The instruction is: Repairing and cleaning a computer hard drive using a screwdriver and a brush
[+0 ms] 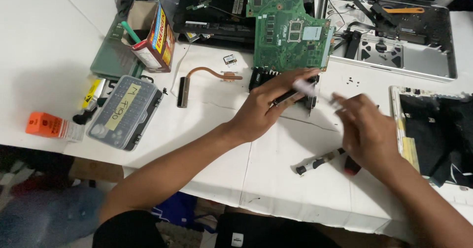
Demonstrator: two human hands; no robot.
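My left hand [263,107] reaches across the white table and is closed around a black pen-shaped tool [287,95] whose pale tip is blurred. It hovers over a small black part [259,76] just below the green circuit board [288,28]. My right hand [367,132] is blurred by motion to the right, fingers loosely apart and pointing toward the left hand, with nothing seen in it. Beneath its palm on the table lies a black screwdriver with a red end [319,162].
A copper heat pipe [212,73] lies left of the board. A grey bit case [123,112], a cardboard box with a green tool [153,33] and an orange object [47,124] sit at left. An open silver laptop shell [423,55] and a dark panel [436,129] are at right.
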